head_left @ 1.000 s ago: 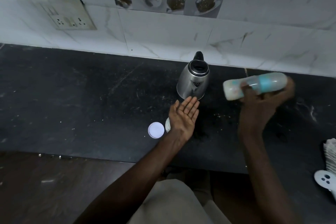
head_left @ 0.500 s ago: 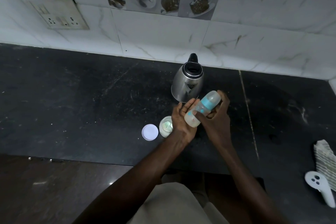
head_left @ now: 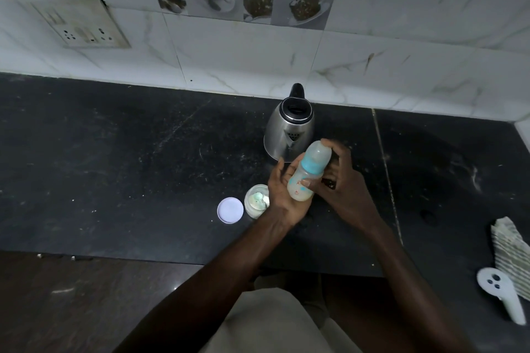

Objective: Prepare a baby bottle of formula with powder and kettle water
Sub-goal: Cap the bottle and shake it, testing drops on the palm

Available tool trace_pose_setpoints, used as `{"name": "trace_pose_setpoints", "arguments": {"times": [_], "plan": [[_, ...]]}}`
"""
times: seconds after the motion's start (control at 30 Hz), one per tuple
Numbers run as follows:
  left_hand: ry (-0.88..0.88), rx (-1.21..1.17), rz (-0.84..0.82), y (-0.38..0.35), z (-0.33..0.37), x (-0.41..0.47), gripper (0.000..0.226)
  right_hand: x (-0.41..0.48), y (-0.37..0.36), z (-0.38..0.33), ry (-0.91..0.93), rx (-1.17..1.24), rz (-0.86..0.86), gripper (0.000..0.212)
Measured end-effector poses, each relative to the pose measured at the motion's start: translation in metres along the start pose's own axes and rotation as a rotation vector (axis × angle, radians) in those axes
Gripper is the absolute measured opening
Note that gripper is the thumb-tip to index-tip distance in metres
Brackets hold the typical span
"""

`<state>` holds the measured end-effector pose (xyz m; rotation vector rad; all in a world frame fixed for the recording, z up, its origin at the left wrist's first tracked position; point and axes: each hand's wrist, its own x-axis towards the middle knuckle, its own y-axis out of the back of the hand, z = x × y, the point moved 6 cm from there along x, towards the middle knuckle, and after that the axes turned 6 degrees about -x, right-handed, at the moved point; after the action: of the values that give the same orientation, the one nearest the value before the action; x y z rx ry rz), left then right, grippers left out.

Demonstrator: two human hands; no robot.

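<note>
A baby bottle (head_left: 308, 172) with a blue collar, a clear cap and milky liquid inside leans tilted above the black counter (head_left: 114, 166). My right hand (head_left: 341, 180) grips its middle, thumb across the body. My left hand (head_left: 282, 195) lies palm up under the bottle's base, fingers spread and touching it. Just behind the hands stands a steel kettle (head_left: 289, 129) with a black lid and handle. Left of my left hand sits an open powder jar (head_left: 256, 201) with a green scoop in it, and its white lid (head_left: 230, 210) lies flat beside it.
A tiled wall with a socket plate (head_left: 77, 23) backs the counter. At the right edge lie a striped folded cloth (head_left: 509, 241) and a white handheld controller (head_left: 500, 292). The counter's front edge runs below the jar.
One second ago my right hand held the bottle sideways out to the right. It has brought the bottle left onto my left palm, where it now rests tilted. The view has shifted slightly.
</note>
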<state>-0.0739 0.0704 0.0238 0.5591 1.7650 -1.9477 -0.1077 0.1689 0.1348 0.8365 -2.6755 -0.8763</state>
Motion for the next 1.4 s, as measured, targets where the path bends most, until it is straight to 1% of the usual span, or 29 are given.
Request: {"name": "trace_pose_setpoints", "arguments": {"times": [0.07, 0.1, 0.13, 0.2, 0.23, 0.27, 0.33, 0.37, 0.4, 0.43, 0.5, 0.53, 0.57, 0.6, 0.63, 0.67, 0.73, 0.8, 0.9, 1.07, 1.27, 1.33, 1.37, 1.4], "plan": [[-0.010, 0.022, 0.000, -0.002, -0.001, 0.001, 0.053, 0.004, 0.013, -0.009, 0.039, -0.042, 0.029, 0.087], [-0.022, 0.047, 0.002, -0.002, -0.001, 0.001, 0.056, 0.004, 0.023, -0.014, 0.050, -0.057, 0.077, 0.088], [-0.029, 0.065, -0.002, -0.003, -0.001, 0.002, 0.059, 0.003, 0.034, -0.019, 0.064, -0.065, 0.154, 0.088], [-0.045, 0.094, -0.003, -0.004, 0.000, 0.005, 0.063, -0.006, 0.050, -0.026, 0.095, -0.060, 0.379, 0.089], [-0.050, 0.100, -0.007, -0.003, 0.000, 0.007, 0.063, -0.012, 0.050, -0.025, 0.088, -0.060, 0.465, 0.089], [-0.045, 0.096, -0.017, -0.004, 0.000, 0.007, 0.063, -0.017, 0.044, -0.023, 0.055, -0.065, 0.496, 0.089], [-0.032, 0.088, -0.024, -0.002, -0.002, 0.008, 0.063, -0.022, 0.025, -0.018, -0.006, -0.170, 0.395, 0.090], [-0.031, 0.088, -0.024, -0.002, -0.002, 0.008, 0.064, -0.024, 0.022, -0.016, -0.004, -0.233, 0.365, 0.090], [-0.032, 0.093, -0.029, -0.002, -0.002, 0.008, 0.064, -0.026, 0.026, -0.016, -0.007, -0.254, 0.395, 0.090], [-0.037, 0.098, -0.035, -0.002, -0.001, 0.008, 0.064, -0.028, 0.035, -0.019, -0.015, -0.222, 0.484, 0.090], [-0.039, 0.112, -0.051, -0.002, 0.001, 0.007, 0.064, -0.032, 0.049, -0.021, -0.028, -0.068, 0.697, 0.089], [-0.037, 0.104, -0.051, -0.001, 0.000, 0.005, 0.064, -0.032, 0.048, -0.022, -0.059, -0.030, 0.729, 0.089], [-0.029, 0.089, -0.052, 0.000, -0.002, 0.004, 0.064, -0.030, 0.038, -0.022, -0.107, -0.041, 0.679, 0.087], [-0.016, 0.080, -0.054, 0.000, -0.005, 0.004, 0.064, -0.030, 0.027, -0.020, -0.139, -0.084, 0.583, 0.086], [-0.009, 0.082, -0.050, 0.001, -0.007, 0.004, 0.064, -0.031, 0.019, -0.016, -0.144, -0.106, 0.520, 0.086], [-0.009, 0.089, -0.048, 0.000, -0.006, 0.005, 0.063, -0.033, 0.017, -0.014, -0.142, -0.094, 0.525, 0.087], [-0.021, 0.119, -0.059, -0.004, -0.002, 0.005, 0.061, -0.033, 0.030, -0.016, -0.123, -0.013, 0.641, 0.086], [-0.029, 0.123, -0.082, -0.003, -0.001, 0.001, 0.061, -0.030, 0.038, -0.022, -0.104, 0.016, 0.692, 0.084], [-0.025, 0.102, -0.067, -0.002, -0.001, -0.001, 0.060, -0.025, 0.033, -0.027, -0.086, 0.007, 0.641, 0.085], [-0.026, 0.065, -0.124, -0.008, -0.001, 0.003, 0.062, -0.022, 0.026, -0.021, -0.082, 0.030, 0.579, 0.086], [-0.023, 0.102, -0.102, -0.008, -0.004, -0.001, 0.061, -0.020, 0.033, -0.027, -0.082, 0.022, 0.526, 0.087], [-0.019, 0.118, -0.086, -0.007, -0.006, -0.003, 0.061, -0.023, 0.056, -0.032, -0.079, 0.033, 0.567, 0.087], [-0.023, 0.123, -0.084, -0.006, -0.006, -0.004, 0.061, -0.029, 0.070, -0.037, -0.064, 0.068, 0.643, 0.086], [-0.024, 0.127, -0.080, -0.004, -0.005, -0.004, 0.061, -0.037, 0.083, -0.042, -0.038, 0.122, 0.761, 0.085]]}}
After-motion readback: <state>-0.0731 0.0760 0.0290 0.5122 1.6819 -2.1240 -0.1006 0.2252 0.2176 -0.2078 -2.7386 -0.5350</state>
